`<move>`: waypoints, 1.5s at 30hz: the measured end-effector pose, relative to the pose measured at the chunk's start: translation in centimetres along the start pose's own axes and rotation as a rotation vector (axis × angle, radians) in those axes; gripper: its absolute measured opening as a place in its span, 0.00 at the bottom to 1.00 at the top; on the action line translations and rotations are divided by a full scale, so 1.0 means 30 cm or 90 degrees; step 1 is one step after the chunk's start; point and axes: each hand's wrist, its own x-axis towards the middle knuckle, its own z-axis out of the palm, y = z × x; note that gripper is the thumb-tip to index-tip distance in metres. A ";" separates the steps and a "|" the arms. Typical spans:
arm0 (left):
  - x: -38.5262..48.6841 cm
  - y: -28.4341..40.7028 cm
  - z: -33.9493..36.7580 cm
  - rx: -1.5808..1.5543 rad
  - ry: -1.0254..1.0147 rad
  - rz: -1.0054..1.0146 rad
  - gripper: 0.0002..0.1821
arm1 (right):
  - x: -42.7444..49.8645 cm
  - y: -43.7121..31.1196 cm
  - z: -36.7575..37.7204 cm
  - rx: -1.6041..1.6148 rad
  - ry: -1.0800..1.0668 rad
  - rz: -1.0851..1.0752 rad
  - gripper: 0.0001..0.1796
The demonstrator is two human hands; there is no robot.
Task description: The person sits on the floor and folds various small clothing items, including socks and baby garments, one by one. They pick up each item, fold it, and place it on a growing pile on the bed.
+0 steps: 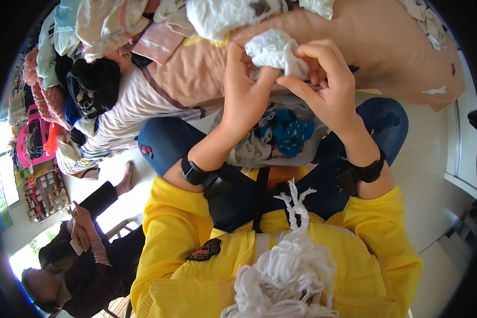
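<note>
Both hands grip a bunched white cloth item [272,47], possibly a rolled sock, above the bed's near edge. My left hand [244,83] holds it from the left, the thumb pressed into its lower side. My right hand [332,77] pinches its right end between thumb and fingers. Below them, between my knees, sits a translucent plastic container or bag [302,157] with small garments in it. Among these are blue patterned cloth pieces [294,137] and pale ones [254,147]. The folds inside the white item are hidden by my fingers.
A peach bedspread [385,51] stretches across the front. A fluffy white garment [226,16] lies beyond my hands; piled clothes [103,31] and a black skull-print garment [93,87] are at left. A seated person [83,254] holds a phone [76,246]. A rack [45,194] stands behind.
</note>
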 end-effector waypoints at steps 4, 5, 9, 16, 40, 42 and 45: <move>0.006 -0.035 0.001 -0.013 0.026 0.206 0.24 | 0.005 -0.005 -0.009 0.135 -0.054 0.243 0.11; 0.007 -0.036 -0.001 0.017 0.016 0.227 0.23 | 0.009 -0.001 -0.028 0.265 -0.090 0.337 0.10; 0.025 -0.025 -0.021 0.098 -0.065 0.242 0.20 | 0.034 0.041 -0.045 0.611 -0.092 0.386 0.13; 0.031 0.004 -0.037 -0.081 -0.096 0.084 0.18 | -0.001 0.040 0.009 0.324 -0.050 0.172 0.16; 0.053 -0.004 -0.094 -0.113 -0.113 0.050 0.15 | 0.027 0.048 -0.054 0.638 -0.194 0.357 0.12; 0.058 -0.008 -0.106 -0.116 -0.106 0.030 0.14 | 0.022 0.048 -0.040 0.645 -0.199 0.343 0.14; 0.059 -0.006 -0.109 -0.090 -0.104 0.047 0.12 | 0.013 0.044 -0.021 0.650 -0.256 0.310 0.16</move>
